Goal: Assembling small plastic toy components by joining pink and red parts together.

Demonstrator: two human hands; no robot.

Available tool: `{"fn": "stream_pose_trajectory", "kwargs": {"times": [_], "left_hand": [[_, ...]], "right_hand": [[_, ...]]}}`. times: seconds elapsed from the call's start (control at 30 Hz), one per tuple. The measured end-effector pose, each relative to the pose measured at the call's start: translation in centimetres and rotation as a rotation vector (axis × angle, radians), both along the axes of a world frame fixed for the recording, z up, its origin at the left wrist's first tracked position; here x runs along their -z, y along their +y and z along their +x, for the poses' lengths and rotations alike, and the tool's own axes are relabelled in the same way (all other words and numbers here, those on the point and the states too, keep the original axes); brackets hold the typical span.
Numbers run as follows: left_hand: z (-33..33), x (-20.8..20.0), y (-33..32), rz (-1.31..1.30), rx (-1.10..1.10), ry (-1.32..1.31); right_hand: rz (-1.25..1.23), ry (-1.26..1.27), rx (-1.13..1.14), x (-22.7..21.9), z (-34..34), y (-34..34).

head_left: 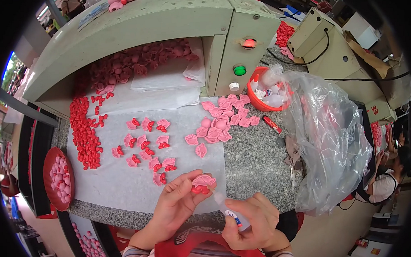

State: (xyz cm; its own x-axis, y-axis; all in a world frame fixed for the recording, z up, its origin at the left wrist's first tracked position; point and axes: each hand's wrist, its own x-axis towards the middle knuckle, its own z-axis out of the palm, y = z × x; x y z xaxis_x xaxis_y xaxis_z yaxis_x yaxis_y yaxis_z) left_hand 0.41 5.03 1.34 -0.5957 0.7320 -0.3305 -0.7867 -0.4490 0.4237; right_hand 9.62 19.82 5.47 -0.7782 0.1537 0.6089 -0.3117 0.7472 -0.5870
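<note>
Between the fingertips of my left hand (178,199) is a small pink molded piece (203,181) with a red bow-shaped part at its lower side. My right hand (254,219) grips a translucent glue bottle (231,212), its nozzle tip close to the pink piece; whether they touch I cannot tell. Beyond my hands, several pink pieces with red bows (154,163) lie spread on white paper (121,186). Loose red bows (84,137) form a long heap to the left. Plain pink pieces (219,121) are piled to the right of the paper's middle.
A green metal machine (165,21) with more pink pieces inside its opening spans the back. At right stand a red basket (259,104) of bottles and a large clear plastic bag (328,147). A red bowl (48,179) of pink balls sits at the left edge.
</note>
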Motion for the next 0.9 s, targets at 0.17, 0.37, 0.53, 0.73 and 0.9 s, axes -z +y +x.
{"fn": "stream_pose_trajectory", "kwargs": {"times": [0.17,0.37,0.53,0.73,0.9], "left_hand": [[0.06,-0.27,0.16,-0.066,-0.032,-0.014],[0.15,-0.02,0.13,-0.047,-0.053,-0.020],[0.20,0.03,0.05,-0.050,-0.052,-0.020],[0.23,0.18,-0.04,-0.047,-0.054,-0.009],[0.20,0.39,-0.07,-0.060,-0.062,-0.007]], "right_hand": [[0.000,-0.001,0.010,-0.05,-0.06,0.18],[-0.014,0.001,0.030,-0.22,0.00,0.15],[-0.016,0.001,0.031,-0.15,0.06,0.13],[-0.023,0.014,0.014,-0.35,-0.16,-0.01],[-0.030,-0.007,0.029,-0.37,0.04,0.31]]}}
